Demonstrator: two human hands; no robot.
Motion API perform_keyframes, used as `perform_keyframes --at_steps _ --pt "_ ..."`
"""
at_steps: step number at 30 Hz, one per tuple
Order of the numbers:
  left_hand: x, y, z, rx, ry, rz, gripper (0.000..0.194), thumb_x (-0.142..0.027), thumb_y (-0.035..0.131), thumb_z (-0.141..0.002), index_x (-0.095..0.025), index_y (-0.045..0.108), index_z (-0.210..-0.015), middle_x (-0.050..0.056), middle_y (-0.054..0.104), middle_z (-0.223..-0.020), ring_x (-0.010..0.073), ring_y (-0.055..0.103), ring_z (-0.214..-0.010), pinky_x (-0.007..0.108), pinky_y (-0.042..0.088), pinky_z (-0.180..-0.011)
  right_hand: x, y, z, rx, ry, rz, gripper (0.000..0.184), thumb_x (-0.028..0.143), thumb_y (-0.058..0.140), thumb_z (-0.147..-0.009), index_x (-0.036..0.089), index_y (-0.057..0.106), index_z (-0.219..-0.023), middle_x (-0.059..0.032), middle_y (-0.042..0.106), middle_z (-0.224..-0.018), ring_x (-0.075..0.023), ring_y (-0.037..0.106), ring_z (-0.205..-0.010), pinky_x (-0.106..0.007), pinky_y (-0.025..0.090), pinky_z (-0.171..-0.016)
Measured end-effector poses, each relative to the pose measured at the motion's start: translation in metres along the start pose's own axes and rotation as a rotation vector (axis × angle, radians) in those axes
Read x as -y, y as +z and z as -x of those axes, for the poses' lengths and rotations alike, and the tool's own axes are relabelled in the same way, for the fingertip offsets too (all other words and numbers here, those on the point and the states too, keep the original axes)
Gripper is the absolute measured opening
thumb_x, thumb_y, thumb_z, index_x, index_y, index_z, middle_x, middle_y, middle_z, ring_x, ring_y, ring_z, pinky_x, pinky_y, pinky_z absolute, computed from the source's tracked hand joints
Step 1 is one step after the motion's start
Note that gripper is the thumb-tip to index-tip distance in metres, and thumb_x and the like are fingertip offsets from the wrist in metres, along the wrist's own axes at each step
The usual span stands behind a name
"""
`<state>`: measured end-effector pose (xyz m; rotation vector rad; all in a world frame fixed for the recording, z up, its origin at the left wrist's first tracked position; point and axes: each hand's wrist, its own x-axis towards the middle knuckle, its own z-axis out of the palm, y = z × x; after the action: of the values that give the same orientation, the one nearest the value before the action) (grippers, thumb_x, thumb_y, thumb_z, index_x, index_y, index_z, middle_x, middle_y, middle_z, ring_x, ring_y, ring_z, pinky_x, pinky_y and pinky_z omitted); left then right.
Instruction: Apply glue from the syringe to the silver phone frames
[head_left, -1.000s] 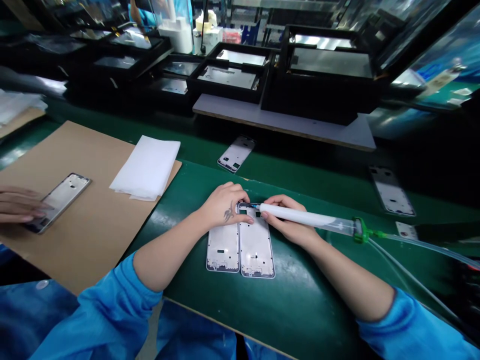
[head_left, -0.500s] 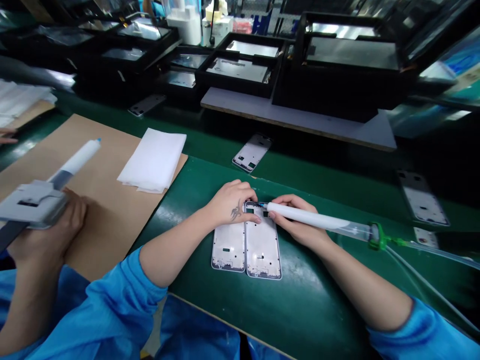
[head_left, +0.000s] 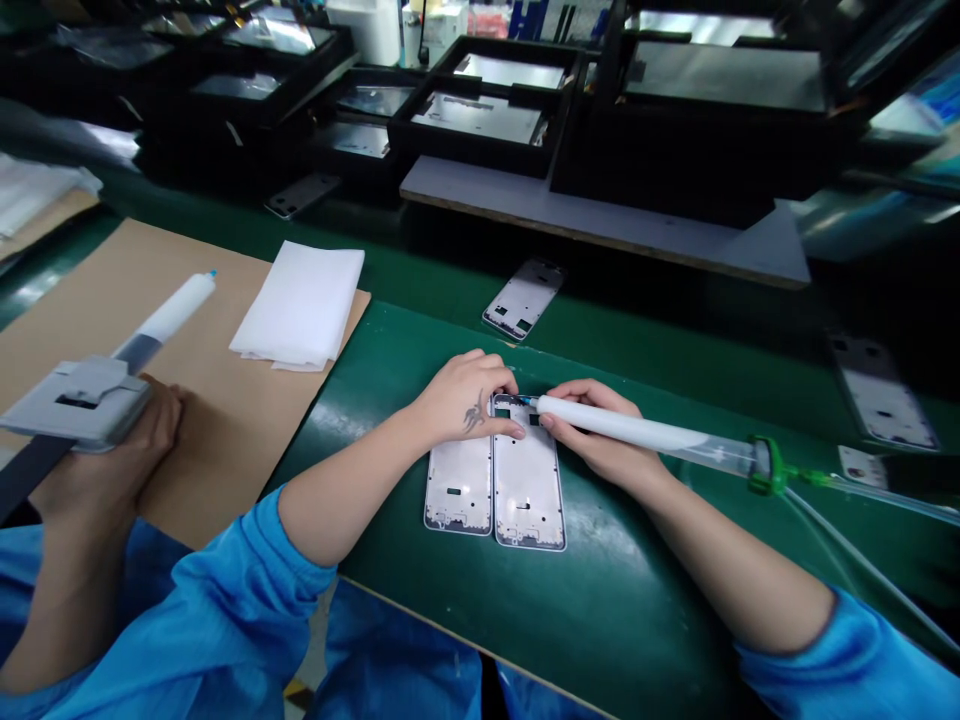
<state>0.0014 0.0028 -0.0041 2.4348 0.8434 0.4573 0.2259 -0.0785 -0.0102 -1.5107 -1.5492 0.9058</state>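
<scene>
One syringe [head_left: 637, 430] | still in right hand [head_left: 600, 435] | left hand [head_left: 465, 405] on phone frame [head_left: 529, 490]

Toward ten o'clock, a brown cardboard sheet [head_left: 82, 290] lies on the green worktop [head_left: 637, 590], with a stack of white wipes [head_left: 298, 305] across its corner. A pale metal phone frame [head_left: 523, 299] lies near twelve o'clock, another [head_left: 881, 392] toward two o'clock, and a darker one [head_left: 302, 195] toward eleven. Further off, at twelve o'clock, black trays [head_left: 476, 118] holding flat panels sit beside a grey shelf [head_left: 600, 225].
</scene>
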Motion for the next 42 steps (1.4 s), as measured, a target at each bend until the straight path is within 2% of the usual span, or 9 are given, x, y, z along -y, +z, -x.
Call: perform_keyframes --at_steps 10,21,27,33,42 --pt "-0.001 0.000 0.001 0.002 -0.015 -0.020 0.060 -0.068 0.084 -0.068 -0.019 0.073 -0.099 0.004 0.067 -0.094 0.0222 0.058 -0.089 0.035 0.045 -0.083 -0.001 0.002 -0.001 -0.001 -0.021 -0.021 0.027 0.043 0.082 -0.079 0.023 0.070 -0.092 -0.0046 0.072 -0.079 -0.0180 0.062 -0.065 -0.030 0.049 -0.058" --pt "0.003 0.003 0.001 -0.005 -0.003 -0.014 0.061 -0.071 0.083 -0.067 -0.020 0.072 -0.098 0.003 0.067 -0.093 0.0227 0.058 -0.089 0.035 0.044 -0.082 0.003 0.000 -0.001 0.026 -0.003 -0.019 0.025 0.041 0.081 -0.079 0.022 0.070 -0.090 -0.0046 0.071 -0.079 -0.0176 0.061 -0.065 -0.029 0.048 -0.058" --pt "0.005 0.005 0.002 0.006 0.002 -0.027 0.055 -0.070 0.076 -0.076 -0.020 0.071 -0.097 0.004 0.067 -0.093 0.0221 0.058 -0.088 0.035 0.043 -0.082 0.000 0.000 0.000 0.051 0.008 -0.002 0.027 0.043 0.080 -0.080 0.021 0.070 -0.093 -0.0047 0.071 -0.079 -0.0184 0.062 -0.066 -0.029 0.047 -0.059" --pt "0.004 0.001 0.002 -0.005 -0.005 -0.010 0.060 -0.073 0.078 -0.072 -0.019 0.072 -0.096 0.004 0.068 -0.092 0.0225 0.057 -0.087 0.035 0.042 -0.080 -0.008 0.002 -0.002 0.050 -0.031 -0.021 0.028 0.044 0.079 -0.080 0.022 0.069 -0.092 -0.0036 0.069 -0.076 -0.0176 0.060 -0.064 -0.029 0.046 -0.058" --pt "0.006 0.005 0.003 0.003 0.004 -0.028 0.059 -0.074 0.073 -0.076 -0.019 0.071 -0.099 0.004 0.068 -0.095 0.0217 0.059 -0.090 0.035 0.044 -0.083 0.002 -0.001 0.000 0.041 -0.006 0.019 0.027 0.044 0.080 -0.078 0.021 0.070 -0.088 -0.0040 0.069 -0.075 -0.0174 0.060 -0.063 -0.028 0.046 -0.057"
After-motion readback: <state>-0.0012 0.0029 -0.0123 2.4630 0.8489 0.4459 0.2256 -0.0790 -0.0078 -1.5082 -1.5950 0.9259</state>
